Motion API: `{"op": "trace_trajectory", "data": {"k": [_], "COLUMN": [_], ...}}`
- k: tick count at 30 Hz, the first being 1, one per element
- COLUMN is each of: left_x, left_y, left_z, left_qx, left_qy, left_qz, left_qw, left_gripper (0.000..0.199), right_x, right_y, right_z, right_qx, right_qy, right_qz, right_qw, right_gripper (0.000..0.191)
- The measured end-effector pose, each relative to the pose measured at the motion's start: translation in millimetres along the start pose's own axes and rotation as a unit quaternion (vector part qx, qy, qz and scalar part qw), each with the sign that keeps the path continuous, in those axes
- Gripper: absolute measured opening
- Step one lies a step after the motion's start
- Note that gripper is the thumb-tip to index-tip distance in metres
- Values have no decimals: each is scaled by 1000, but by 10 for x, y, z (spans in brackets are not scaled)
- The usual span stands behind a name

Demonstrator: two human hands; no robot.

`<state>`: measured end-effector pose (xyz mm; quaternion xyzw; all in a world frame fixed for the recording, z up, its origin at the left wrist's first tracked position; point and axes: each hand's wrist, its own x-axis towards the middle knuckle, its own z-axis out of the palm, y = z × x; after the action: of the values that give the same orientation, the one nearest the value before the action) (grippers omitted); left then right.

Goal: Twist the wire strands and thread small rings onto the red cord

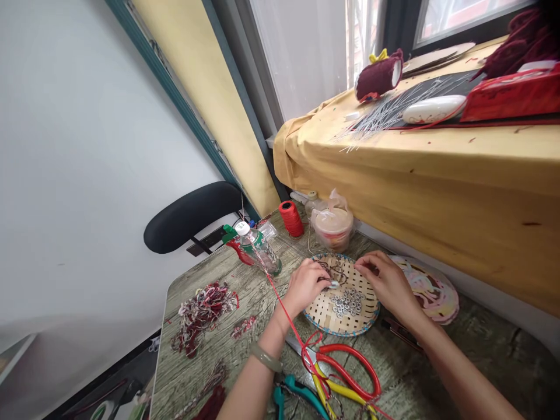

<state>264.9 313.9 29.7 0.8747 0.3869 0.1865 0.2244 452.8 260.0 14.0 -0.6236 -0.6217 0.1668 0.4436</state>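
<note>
A shallow woven bamboo basket [315, 318] with a blue-bound rim sits on the table between my hands. Inside it, small metal rings [348, 303] lie in a heap near a dark braided cord [339, 269]. My left hand [305, 284], a bangle on its wrist, reaches over the basket's left side, fingers closed on a small pale piece [333, 284] too small to identify. At the right rim my right hand [387, 279] is pinched; whatever lies between its fingertips cannot be made out. Red-handled scissors [350, 364] and pliers with teal handles [304, 394] lie nearer me.
A plastic bottle [266, 254], a red thread spool [291, 219] and a bagged tub [333, 227] stand behind. Red string [284, 306] passes over my left forearm. Yarn scraps [205, 315] lie left; a painted disc [431, 289] lies right. A yellow-covered ledge [415, 175] borders the table.
</note>
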Motion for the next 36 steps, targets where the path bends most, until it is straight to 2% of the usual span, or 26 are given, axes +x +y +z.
{"op": "trace_trajectory", "data": {"k": [2,5,7,10,12,14,18,20,23,24,26,28,29,33,36], "left_x": [4,39,70,99,98,82,31,-16,-192,-293,-558,-872,-1029,-1489,-1607], "left_y": [8,40,62,81,88,99,159,204,223,198,83,-112,-230,-684,-885], "left_z": [1,-5,-14,-11,20,79,221,247,166,103,-68,-267,-365,-627,-666], "left_qx": [2,-48,-92,-171,-228,-279,-337,-335,-282,-248,-157,-55,-9,43,58], "left_qy": [-9,22,35,16,-4,6,108,129,129,130,138,150,162,201,211], "left_qz": [10,14,11,-12,-47,-89,-143,-141,-124,-122,-137,-192,-243,-346,-387], "left_qw": [1000,998,995,985,973,956,924,923,943,952,968,968,956,916,896], "left_gripper": [14,15,14,14,14,14,24,24,22,22,16,11,11,16,22], "right_x": [-10,-44,-74,-108,-116,-112,-101,-109,-138,-147,-163,-170,-171,-162,-153], "right_y": [-10,-95,-169,-227,-221,-203,-208,-210,-150,-112,-20,76,121,255,267], "right_z": [15,74,132,214,247,260,248,234,191,167,114,77,74,168,235], "right_qx": [2,64,141,210,227,245,233,208,164,121,-42,-224,-280,-346,-334], "right_qy": [-8,-48,-98,-147,-147,-140,-131,-133,-135,-134,-133,-134,-135,-128,-88], "right_qz": [3,18,42,81,104,131,175,178,181,174,135,75,36,-106,-133], "right_qw": [1000,997,984,963,957,950,948,953,960,968,981,962,950,923,929], "right_gripper": [15,16,25,39,38,37,37,36,41,42,42,42,41,38,41]}}
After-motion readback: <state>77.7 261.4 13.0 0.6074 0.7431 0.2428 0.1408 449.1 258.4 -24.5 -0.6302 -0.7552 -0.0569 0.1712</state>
